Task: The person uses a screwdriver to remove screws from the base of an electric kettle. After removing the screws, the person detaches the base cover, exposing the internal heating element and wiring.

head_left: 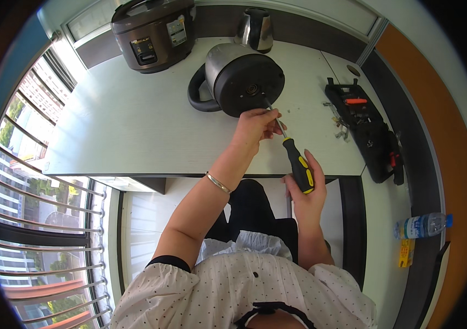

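Observation:
A steel electric kettle (237, 77) lies on its side on the white table (135, 120), its black base facing me and its handle (198, 93) to the left. My right hand (305, 189) grips the black-and-yellow handle of a screwdriver (298, 164); the shaft runs up to the kettle's base near its centre. My left hand (255, 126) pinches the shaft close to the base, a bracelet on that wrist.
A dark rice cooker (154, 33) stands at the back left. A second steel kettle (255, 28) stands behind the first. An open black tool case (368, 129) with bits lies at the right. A water bottle (422, 225) lies on the floor.

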A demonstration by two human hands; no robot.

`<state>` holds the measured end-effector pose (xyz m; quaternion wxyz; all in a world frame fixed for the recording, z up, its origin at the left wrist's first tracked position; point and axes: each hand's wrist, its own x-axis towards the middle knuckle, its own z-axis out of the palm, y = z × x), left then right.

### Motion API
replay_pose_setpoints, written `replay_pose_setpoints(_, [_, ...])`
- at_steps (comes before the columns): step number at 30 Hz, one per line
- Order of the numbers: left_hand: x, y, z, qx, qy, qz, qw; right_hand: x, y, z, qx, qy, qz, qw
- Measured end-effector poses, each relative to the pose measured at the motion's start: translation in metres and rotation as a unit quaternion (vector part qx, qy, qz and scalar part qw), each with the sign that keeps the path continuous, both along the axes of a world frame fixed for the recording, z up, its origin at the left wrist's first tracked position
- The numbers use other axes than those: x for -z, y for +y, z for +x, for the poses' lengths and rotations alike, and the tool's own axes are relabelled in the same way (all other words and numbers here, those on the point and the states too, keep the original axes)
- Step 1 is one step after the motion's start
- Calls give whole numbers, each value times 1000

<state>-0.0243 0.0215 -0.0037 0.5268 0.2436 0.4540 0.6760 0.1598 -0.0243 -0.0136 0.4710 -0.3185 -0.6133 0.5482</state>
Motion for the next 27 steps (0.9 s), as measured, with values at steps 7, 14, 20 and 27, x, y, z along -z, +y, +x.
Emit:
replay_pose_setpoints(7, [6,2,-2,11,-4,10,1000,-4,0,-1,-52,102,-74,991])
replay_pose_setpoints(14, [6,2,-2,25,-1,14,1000,2,0,0,-15,31,-26,999])
replay_pose_setpoints(20, [5,0,-4,17,-3,8,1000,12,3,-1,18,-47,141,989])
replay_pose_setpoints(27, [-5,-2,-2,4,27,-22,999,4,2,-1,33,-107,260,959])
